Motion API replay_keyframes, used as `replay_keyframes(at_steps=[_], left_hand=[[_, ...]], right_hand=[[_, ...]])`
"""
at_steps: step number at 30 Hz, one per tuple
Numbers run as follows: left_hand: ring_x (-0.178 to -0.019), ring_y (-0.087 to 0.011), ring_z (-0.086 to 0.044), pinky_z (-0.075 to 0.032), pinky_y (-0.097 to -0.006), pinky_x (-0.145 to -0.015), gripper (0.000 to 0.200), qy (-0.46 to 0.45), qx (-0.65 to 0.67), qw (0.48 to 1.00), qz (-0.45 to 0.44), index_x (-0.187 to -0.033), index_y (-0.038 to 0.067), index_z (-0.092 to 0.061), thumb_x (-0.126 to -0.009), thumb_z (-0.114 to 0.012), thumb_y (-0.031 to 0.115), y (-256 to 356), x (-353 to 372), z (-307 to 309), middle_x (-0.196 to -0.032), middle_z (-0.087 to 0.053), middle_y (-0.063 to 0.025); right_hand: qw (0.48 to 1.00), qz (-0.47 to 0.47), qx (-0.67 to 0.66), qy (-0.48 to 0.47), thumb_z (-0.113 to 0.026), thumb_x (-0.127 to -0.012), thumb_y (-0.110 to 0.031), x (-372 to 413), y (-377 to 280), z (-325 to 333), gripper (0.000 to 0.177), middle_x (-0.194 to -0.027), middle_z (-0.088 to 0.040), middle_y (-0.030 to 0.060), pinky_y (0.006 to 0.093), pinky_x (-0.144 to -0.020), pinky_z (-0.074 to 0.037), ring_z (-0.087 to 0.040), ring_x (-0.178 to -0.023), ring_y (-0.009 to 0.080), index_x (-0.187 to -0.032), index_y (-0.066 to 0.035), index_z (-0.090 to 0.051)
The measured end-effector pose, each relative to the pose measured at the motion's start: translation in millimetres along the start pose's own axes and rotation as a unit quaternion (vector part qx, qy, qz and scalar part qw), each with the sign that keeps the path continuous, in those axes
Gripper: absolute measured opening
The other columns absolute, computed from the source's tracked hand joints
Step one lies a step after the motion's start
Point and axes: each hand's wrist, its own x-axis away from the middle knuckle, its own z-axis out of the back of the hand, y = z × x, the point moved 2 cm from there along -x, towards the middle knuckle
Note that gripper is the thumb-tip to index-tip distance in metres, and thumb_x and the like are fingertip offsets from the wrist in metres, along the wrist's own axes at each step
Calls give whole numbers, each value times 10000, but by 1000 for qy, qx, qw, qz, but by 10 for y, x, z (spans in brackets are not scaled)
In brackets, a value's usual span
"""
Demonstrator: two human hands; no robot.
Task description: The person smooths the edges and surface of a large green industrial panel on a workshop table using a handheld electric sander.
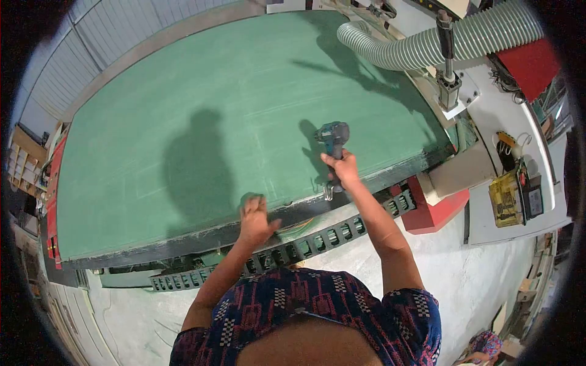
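My right hand (344, 168) is wrapped around the grip of a teal and black cordless drill (332, 135), held over the green tabletop (201, 91) near its front edge. A metal hook shows at the base of the drill's handle. Farther left, my left hand (256, 222) is at the dark front edge of the table, fingers stretched onto the green surface and thumb apart. It holds nothing that I can see. Whether its fingertips press on the surface is hard to tell.
A ribbed clear hose (421, 52) curves over the far right corner, beside a metal cylinder (448, 88). A black slotted cable duct (293, 250) runs below the front edge. On the right, a white panel carries a yellow pouch (506, 198). Someone's patterned head covering (486, 343) appears at lower right.
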Motion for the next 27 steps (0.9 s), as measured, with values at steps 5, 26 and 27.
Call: replay_keyframes(at_steps=[5,26,27], left_hand=[[-1204,-325,-381,-335,-409,-967,822,-111,291,950,30,-1309,-28,-312,-721,-646,440,358,-400,40,-1323,-354,-227],[-1071,-244,-455,-477,-496,-725,816,-230,673,682,167,-1300,131,-259,-725,-540,637,1123,-1118,-395,-1276,-367,-76],[-1064,-243,-460,-481,-488,-708,821,-228,672,683,172,-1300,134,-261,-720,-538,644,1118,-1129,-403,-1272,-371,-79]], right_hand=[[1000,4,29,8,-744,-692,-199,5,36,-206,286,-640,-512,2,250,-383,-396,-470,-499,103,-802,-25,-545],[953,-8,303,22,-716,-667,-412,-123,18,-237,536,-758,-615,170,371,-676,-467,-614,-722,281,-894,43,-544],[952,-6,305,21,-717,-664,-417,-120,20,-233,539,-755,-615,169,372,-676,-467,-614,-721,282,-889,41,-544]])
